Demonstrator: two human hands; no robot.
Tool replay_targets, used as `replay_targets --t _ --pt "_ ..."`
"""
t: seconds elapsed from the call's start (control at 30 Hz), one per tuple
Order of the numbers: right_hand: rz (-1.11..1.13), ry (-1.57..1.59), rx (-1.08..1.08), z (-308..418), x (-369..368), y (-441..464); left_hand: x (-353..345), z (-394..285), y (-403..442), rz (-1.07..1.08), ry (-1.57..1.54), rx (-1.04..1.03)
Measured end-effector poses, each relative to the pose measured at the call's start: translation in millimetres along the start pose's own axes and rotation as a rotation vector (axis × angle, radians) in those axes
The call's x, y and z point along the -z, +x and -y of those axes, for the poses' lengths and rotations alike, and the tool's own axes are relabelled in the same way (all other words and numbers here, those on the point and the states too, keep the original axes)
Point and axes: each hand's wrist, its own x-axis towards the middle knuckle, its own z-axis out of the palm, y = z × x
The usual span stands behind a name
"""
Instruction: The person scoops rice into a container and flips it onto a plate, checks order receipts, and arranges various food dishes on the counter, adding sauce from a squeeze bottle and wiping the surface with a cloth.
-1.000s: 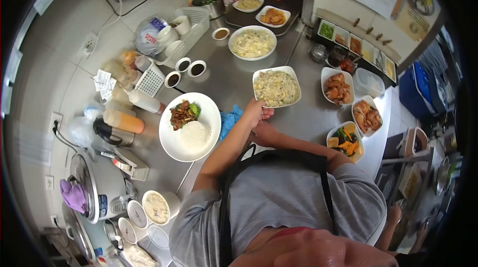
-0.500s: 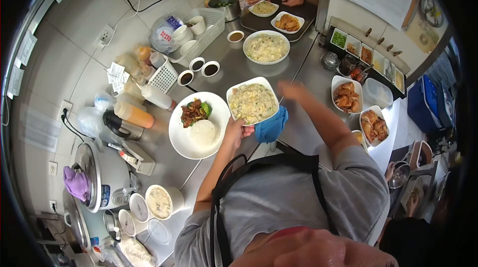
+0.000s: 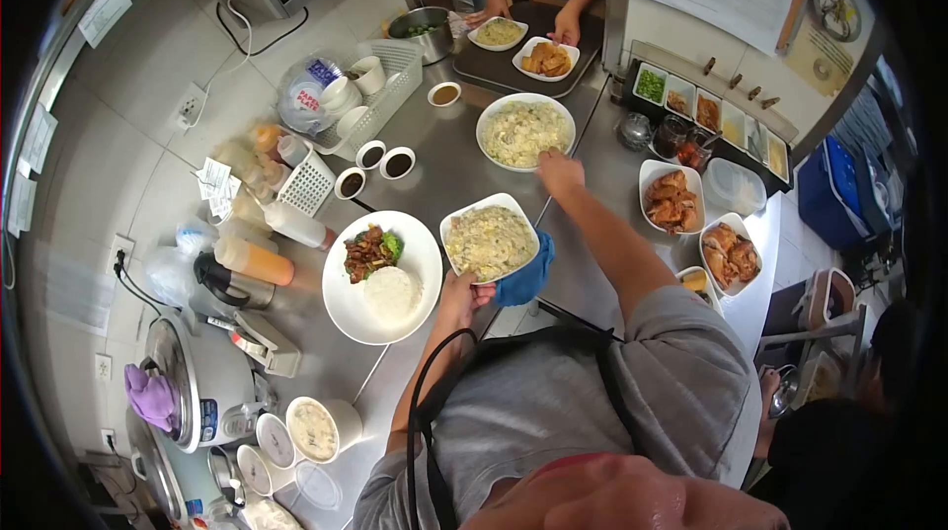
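My left hand (image 3: pixel 464 300) grips the near edge of a white square bowl of rice (image 3: pixel 489 242), over a blue cloth (image 3: pixel 525 273). Farther up, my right hand (image 3: pixel 560 174) has its fingers closed at the near right rim of a white round bowl of rice (image 3: pixel 523 133). Left of the square bowl is a white plate (image 3: pixel 341 305) with a mound of white rice (image 3: pixel 392 293), dark glazed meat (image 3: pixel 372 253) and green broccoli.
A co-worker's hand (image 3: pixel 566 26) touches a small bowl of orange-brown food (image 3: pixel 548 60) on a dark tray (image 3: pixel 474 64). Sauce cups (image 3: pixel 398 163) and bottles (image 3: pixel 296 224) stand left; chicken bowls (image 3: pixel 731 253) and a topping rack (image 3: pixel 775 179) stand right.
The square bowl has moved left with my left hand. My right hand has left the area beside it and reached the round bowl, which has shifted slightly towards me. The co-worker's hands have moved.
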Motion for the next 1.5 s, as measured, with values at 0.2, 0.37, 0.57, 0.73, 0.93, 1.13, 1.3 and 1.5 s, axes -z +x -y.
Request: replay_targets --t 0.2,0.37,0.57,0.73,0.93,1.13,1.3,1.5 --pt "0.139 -0.186 -0.060 -31.9 9.8 -13.8 5.5 -4.0 6.8 0.028 0.015 -0.004" --pt "-0.095 0.001 -0.116 5.2 118.4 45.4 6.6 1.2 12.3 0.048 -0.032 -0.010" --pt "0.445 -0.117 0.218 11.6 44.0 -40.5 2.4 -0.2 15.4 -0.024 -0.023 -0.059" --pt "0.720 0.515 -0.139 17.0 -3.3 -107.1 8.1 -3.4 21.2 0.011 0.079 -0.095" --pt "0.388 0.361 -0.008 -35.6 89.0 -110.2 5.0 -1.8 10.9 0.017 0.241 -0.102" --pt "0.067 0.409 0.021 -17.2 23.0 -93.9 1.5 11.3 7.6 0.123 0.297 -0.026" --pt "-0.041 0.522 0.084 3.6 -6.3 -99.2 2.3 21.6 4.0 0.141 0.305 -0.024" --pt "0.050 0.201 0.011 21.9 -12.3 -96.1 -3.1 7.0 -4.6 0.132 0.363 -0.074"
